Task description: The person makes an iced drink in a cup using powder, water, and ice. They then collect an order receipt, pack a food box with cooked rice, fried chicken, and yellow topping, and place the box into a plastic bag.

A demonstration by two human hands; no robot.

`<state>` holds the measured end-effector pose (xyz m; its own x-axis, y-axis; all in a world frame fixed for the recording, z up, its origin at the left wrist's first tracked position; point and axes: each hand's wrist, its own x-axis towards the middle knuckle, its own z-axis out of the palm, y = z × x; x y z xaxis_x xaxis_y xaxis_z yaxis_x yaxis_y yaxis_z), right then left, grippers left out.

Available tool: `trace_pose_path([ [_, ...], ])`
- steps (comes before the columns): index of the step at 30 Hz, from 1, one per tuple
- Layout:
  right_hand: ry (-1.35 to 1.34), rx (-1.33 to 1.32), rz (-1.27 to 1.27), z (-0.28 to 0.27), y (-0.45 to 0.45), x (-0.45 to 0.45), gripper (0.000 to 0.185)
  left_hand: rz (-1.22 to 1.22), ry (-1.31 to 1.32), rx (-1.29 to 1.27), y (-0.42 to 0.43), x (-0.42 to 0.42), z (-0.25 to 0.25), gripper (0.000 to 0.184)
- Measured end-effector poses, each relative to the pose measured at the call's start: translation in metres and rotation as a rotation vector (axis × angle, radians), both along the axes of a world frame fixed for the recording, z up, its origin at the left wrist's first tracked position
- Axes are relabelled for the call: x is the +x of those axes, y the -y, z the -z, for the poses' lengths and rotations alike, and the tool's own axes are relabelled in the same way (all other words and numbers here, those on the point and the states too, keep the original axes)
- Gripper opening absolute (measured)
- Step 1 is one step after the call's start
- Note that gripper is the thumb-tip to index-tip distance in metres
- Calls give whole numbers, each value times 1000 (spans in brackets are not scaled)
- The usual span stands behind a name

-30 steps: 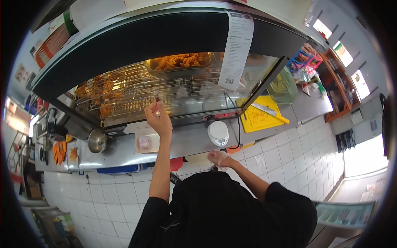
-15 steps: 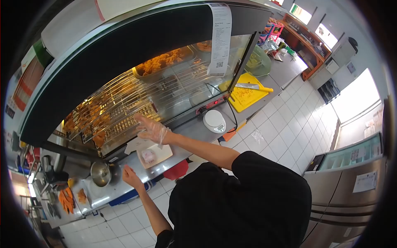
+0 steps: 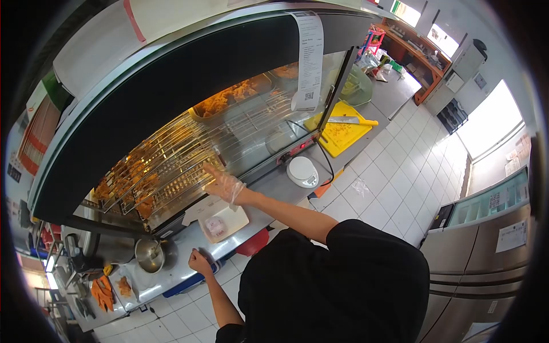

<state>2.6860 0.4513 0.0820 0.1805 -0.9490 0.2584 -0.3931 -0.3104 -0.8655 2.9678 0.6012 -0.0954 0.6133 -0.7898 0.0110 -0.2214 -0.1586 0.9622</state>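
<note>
Two hands are in position at the counter (image 3: 260, 216), well apart from each other. The right hand (image 3: 226, 186), in a clear plastic glove, is open with its fingers extended; it is located at the front of the heated cabinet (image 3: 171, 74). The left hand (image 3: 199, 261) is bare, with its fingers curled inward; whether it grips anything cannot be told.

The open box (image 3: 233, 222) sits on the counter just below the right hand and between the two hands. It contains one small wrapped packet (image 3: 215, 226). Beyond the right hand, inside the cabinet, pieces of fried food (image 3: 128, 180) lie on a wire rack (image 3: 183, 151), and a metal tray (image 3: 265, 86) holds more.

To the right of the right hand: the white scale (image 3: 302, 172), then the yellow board (image 3: 342, 143) with the knife (image 3: 343, 120) on it. To the left of the left hand: the metal bowl (image 3: 150, 263), then the orange gloves (image 3: 103, 294).
</note>
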Motion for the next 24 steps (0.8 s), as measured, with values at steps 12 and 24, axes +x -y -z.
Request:
trace_pose_path([
  [12, -123, -167, -15, 0, -9, 8, 40, -205, 68, 75, 8, 3, 23, 68],
  [24, -325, -651, -420, -66, 18, 142, 24, -314, 392, -69, 9, -14, 24, 47],
])
